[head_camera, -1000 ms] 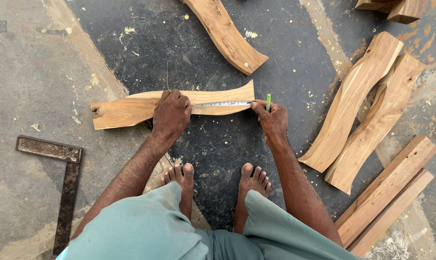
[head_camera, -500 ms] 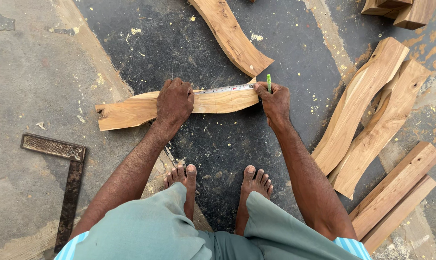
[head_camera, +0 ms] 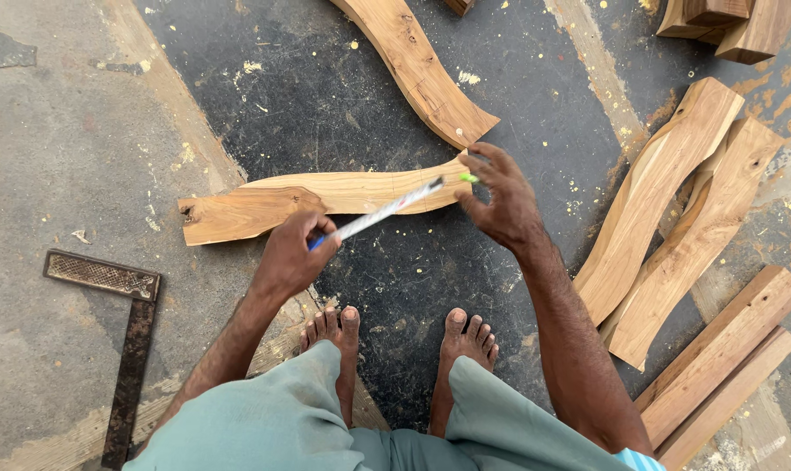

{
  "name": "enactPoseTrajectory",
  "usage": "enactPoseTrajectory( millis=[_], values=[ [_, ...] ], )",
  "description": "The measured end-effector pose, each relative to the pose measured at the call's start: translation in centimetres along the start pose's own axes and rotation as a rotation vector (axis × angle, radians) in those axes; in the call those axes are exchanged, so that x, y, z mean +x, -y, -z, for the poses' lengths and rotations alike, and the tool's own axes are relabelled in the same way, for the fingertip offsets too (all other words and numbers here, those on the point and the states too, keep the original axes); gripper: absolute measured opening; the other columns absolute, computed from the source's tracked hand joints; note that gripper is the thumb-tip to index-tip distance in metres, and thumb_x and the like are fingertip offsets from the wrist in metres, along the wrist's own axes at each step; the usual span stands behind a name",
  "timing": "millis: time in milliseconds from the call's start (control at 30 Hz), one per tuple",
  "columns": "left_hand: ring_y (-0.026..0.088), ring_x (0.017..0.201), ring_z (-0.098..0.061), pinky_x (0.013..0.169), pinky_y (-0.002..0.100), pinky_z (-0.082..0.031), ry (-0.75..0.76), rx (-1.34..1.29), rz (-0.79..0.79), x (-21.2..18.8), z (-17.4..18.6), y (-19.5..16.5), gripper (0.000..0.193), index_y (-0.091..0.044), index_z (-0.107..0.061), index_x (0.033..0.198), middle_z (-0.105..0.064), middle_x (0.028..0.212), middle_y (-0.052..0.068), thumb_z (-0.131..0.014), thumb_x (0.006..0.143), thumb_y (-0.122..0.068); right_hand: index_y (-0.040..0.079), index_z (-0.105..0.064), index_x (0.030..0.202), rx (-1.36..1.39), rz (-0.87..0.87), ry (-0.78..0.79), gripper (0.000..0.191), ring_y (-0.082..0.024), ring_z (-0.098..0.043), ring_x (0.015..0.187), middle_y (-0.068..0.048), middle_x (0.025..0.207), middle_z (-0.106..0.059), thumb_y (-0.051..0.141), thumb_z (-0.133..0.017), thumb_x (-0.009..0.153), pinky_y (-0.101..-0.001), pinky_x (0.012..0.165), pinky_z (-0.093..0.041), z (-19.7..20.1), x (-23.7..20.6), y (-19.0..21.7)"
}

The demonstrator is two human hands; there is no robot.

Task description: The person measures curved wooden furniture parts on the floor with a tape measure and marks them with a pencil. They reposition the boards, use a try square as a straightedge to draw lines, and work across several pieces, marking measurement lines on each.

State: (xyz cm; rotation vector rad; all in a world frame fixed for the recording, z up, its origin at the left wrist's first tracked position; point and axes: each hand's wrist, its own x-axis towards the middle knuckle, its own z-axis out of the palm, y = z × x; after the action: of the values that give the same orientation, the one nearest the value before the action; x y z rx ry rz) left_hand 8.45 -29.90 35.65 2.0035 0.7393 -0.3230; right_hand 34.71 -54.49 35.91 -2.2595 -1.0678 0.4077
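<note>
Workpiece: a curved, wavy plank of pale brown wood (head_camera: 325, 202) lies flat on the dark floor at the centre of the frame, just above the person's bare feet.
Left hand: the left hand (head_camera: 292, 257) is clenched around the blue-tipped near end of a thin flat metal ruler (head_camera: 386, 209), which slants up to the right across the plank.
Right hand: the right hand (head_camera: 500, 196) hovers over the plank's right end, fingers half curled, pinching a small green marker (head_camera: 469, 178); it is apart from the ruler's far tip.
Progress: the ruler looks lifted off the wood, so measuring seems between placements; no drawn line can be made out on the plank.
Left to do: similar curved pieces (head_camera: 674, 209) wait at right.
Nearby: a rusty metal try square (head_camera: 120, 336) lies lower left.
</note>
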Motion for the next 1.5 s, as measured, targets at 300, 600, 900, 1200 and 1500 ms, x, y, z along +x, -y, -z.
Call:
enactPoseTrajectory(
  millis=[300,600,900,1200,1500],
  values=[
    [0.028,0.117,-0.061,0.101,0.050,-0.050,-0.332,0.096,0.208,-10.3,-3.0,7.3,0.052,-0.006,-0.064,0.124,-0.064,0.125,0.015,-0.071,0.092,-0.046,0.012,-0.055,0.144,-0.216,0.038,0.548,0.093,-0.029,-0.055,0.126,-0.010,0.136,-0.061,0.056,-0.084,0.067,-0.0518,0.105,-0.050,-0.9,0.5,2.1],
    [0.035,0.150,-0.028,0.120,0.057,-0.028,-0.184,-1.496,0.188,0.6,-7.5,4.3,0.128,-0.010,-0.005,0.163,-0.028,0.159,0.022,-0.071,0.075,-0.075,0.008,-0.061,0.138,-0.012,-0.077,0.523,0.090,-0.035,-0.052,0.130,-0.019,0.138,-0.058,0.075,-0.069,0.078,-0.0581,0.101,-0.048,-2.7,-6.1,6.7],
    [0.034,0.148,-0.031,0.118,0.058,-0.035,-0.219,-1.389,0.263,2.4,-6.3,3.1,0.111,-0.018,-0.006,0.161,-0.030,0.157,0.020,-0.061,0.081,-0.073,0.000,-0.059,0.135,-0.550,-0.122,0.256,0.072,-0.030,-0.048,0.118,-0.018,0.120,-0.066,0.042,-0.084,0.083,-0.0490,0.106,-0.047,-1.2,9.4,-1.4],
    [0.032,0.138,-0.049,0.110,0.048,-0.049,-0.294,-1.306,0.284,3.1,-7.1,1.0,0.089,-0.015,-0.011,0.162,-0.043,0.152,0.020,-0.040,0.096,-0.067,0.000,-0.063,0.133,0.278,-0.373,0.424,0.097,-0.028,-0.067,0.094,-0.014,0.109,-0.068,0.061,-0.086,0.061,-0.0497,0.083,-0.057,2.0,-2.3,1.2],
    [0.033,0.147,-0.037,0.118,0.048,-0.038,-0.347,-1.239,0.160,3.8,-7.3,-0.4,0.079,-0.017,-0.002,0.163,-0.027,0.161,0.021,-0.037,0.103,-0.054,0.002,-0.058,0.138,0.078,-0.374,0.417,0.088,-0.029,-0.056,0.115,-0.012,0.116,-0.063,0.049,-0.082,0.068,-0.0460,0.092,-0.055,1.0,-7.1,8.0]
  ],
)
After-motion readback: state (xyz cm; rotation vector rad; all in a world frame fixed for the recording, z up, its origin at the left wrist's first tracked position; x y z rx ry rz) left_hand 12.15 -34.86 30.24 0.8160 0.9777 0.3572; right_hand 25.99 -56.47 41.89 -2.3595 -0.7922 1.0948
